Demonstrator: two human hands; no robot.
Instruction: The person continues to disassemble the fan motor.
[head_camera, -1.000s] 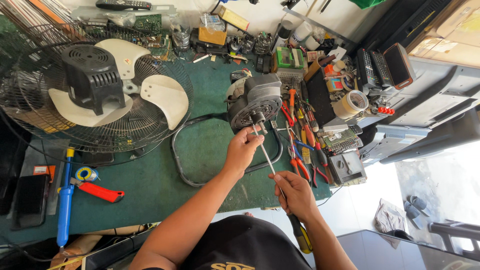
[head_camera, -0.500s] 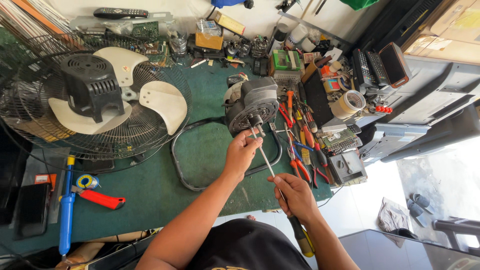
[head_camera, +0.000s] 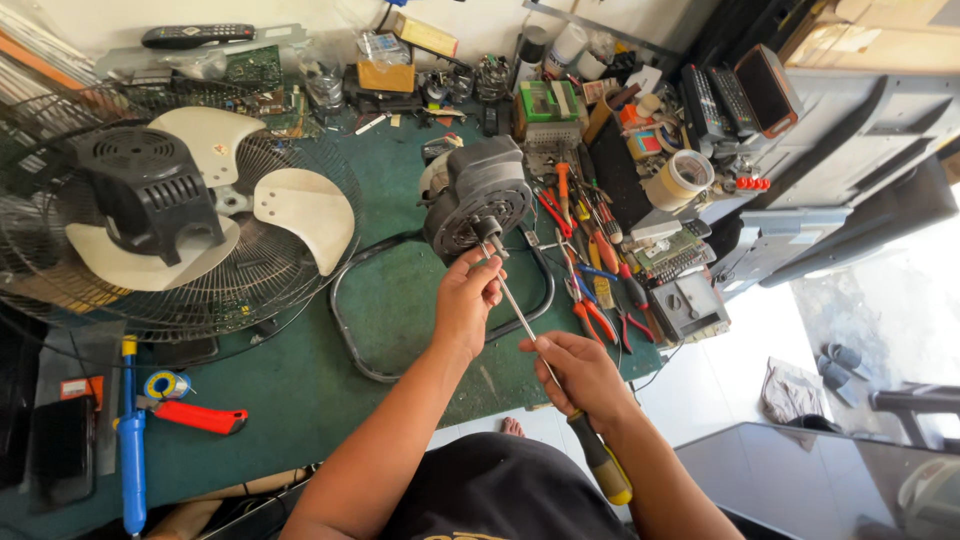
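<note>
Working a long screwdriver (head_camera: 520, 320) into the front of a grey fan motor (head_camera: 478, 196) that sits on the green bench top (head_camera: 300, 390), near the back centre and just inside a bent dark metal hoop (head_camera: 350, 300). Head view only: right hand (head_camera: 580, 375) wrapped tight round the shaft near the yellow-black handle, left hand (head_camera: 467, 300) pinching the shaft up by the tip to steady it, fingers closed narrow on it. Tip meets the motor's shaft end; exact seat too small to tell. Step looks like loosening or driving a fastener on the motor face; next calls for keeping the blade in line while turning. Fan guard with blades (head_camera: 170, 230) left, pliers pile (head_camera: 590, 260) right, blue solder pump (head_camera: 131, 450) near edge.
</note>
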